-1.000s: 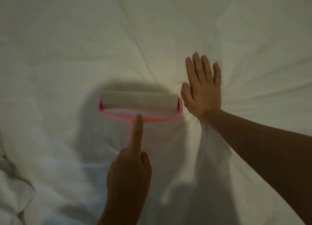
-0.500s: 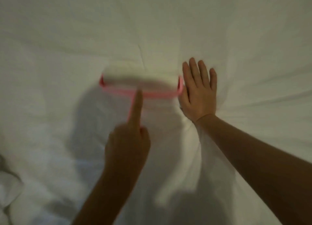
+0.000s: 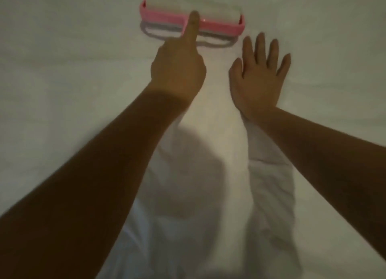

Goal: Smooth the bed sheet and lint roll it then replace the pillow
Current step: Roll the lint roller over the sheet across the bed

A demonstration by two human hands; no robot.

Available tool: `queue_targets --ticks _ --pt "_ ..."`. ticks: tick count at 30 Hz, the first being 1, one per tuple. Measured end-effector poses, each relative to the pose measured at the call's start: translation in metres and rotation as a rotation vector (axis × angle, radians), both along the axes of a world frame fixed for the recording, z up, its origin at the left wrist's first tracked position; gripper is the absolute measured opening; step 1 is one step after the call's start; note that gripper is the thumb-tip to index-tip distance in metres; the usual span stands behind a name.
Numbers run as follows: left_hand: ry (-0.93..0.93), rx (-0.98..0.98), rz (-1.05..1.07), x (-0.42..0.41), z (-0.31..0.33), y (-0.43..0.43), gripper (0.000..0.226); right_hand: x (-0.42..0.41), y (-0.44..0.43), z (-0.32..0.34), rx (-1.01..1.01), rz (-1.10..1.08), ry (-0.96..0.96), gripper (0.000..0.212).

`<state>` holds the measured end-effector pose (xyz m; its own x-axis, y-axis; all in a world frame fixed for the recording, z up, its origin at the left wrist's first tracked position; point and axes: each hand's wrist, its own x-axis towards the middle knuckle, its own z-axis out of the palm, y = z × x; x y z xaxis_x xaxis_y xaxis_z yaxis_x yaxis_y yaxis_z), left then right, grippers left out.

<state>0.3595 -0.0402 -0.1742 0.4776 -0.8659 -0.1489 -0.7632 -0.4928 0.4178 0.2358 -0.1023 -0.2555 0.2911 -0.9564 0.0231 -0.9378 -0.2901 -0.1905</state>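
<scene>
Gripping the pink lint roller (image 3: 219, 26) by its handle in the left hand (image 3: 178, 69), forefinger straight along it, far up the white bed sheet (image 3: 62, 90); pressing the right hand (image 3: 260, 80) flat, fingers spread, just nearer and right.

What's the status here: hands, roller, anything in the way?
Left hand grips the lint roller, index finger out along it. Right hand flat on the bed sheet beside it. Creases nearer the person; no obstacle in view.

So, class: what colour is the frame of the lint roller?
The lint roller frame is pink, clearest in the head view.
</scene>
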Motion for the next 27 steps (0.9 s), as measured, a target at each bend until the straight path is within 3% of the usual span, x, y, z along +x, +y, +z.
queue_targets --ticks 2,5,8,10,13,16,17,20,22,25,27 --pt "0.046 0.032 0.039 0.000 0.001 -0.009 0.058 -0.001 0.003 -0.004 -0.019 -0.006 -0.016 0.057" --pt "-0.205 -0.028 0.028 -0.015 0.011 0.035 0.061 0.000 0.002 -0.008 -0.003 -0.007 -0.056 0.058" --pt "-0.029 0.375 0.088 -0.036 0.035 0.087 0.069 -0.001 0.003 -0.014 -0.017 0.003 -0.036 0.062" --pt "-0.045 0.439 0.094 -0.045 0.043 0.101 0.069 -0.001 0.003 -0.016 -0.021 -0.010 -0.079 0.065" --pt "-0.057 0.314 0.114 -0.024 0.021 0.050 0.068 0.001 0.002 -0.022 -0.077 -0.025 -0.130 0.058" --pt "-0.312 -0.104 0.064 0.006 0.004 -0.026 0.058 0.002 0.002 -0.030 -0.133 -0.031 -0.162 0.055" --pt "-0.294 -0.137 0.042 0.014 0.006 -0.047 0.054 0.002 0.003 -0.032 -0.143 -0.028 -0.165 0.055" --pt "0.037 0.040 0.043 0.023 0.006 -0.077 0.057 0.002 0.002 -0.033 -0.160 -0.015 -0.164 0.056" --pt "-0.100 -0.034 0.021 0.019 0.016 -0.065 0.059 0.001 0.001 -0.034 -0.161 -0.006 -0.152 0.058" --pt "-0.001 0.285 -0.006 -0.001 0.025 -0.010 0.070 0.001 0.001 -0.037 -0.152 0.002 -0.125 0.061" --pt "0.011 0.355 0.002 -0.011 0.033 0.009 0.072 0.001 0.000 -0.039 -0.149 -0.005 -0.111 0.062"
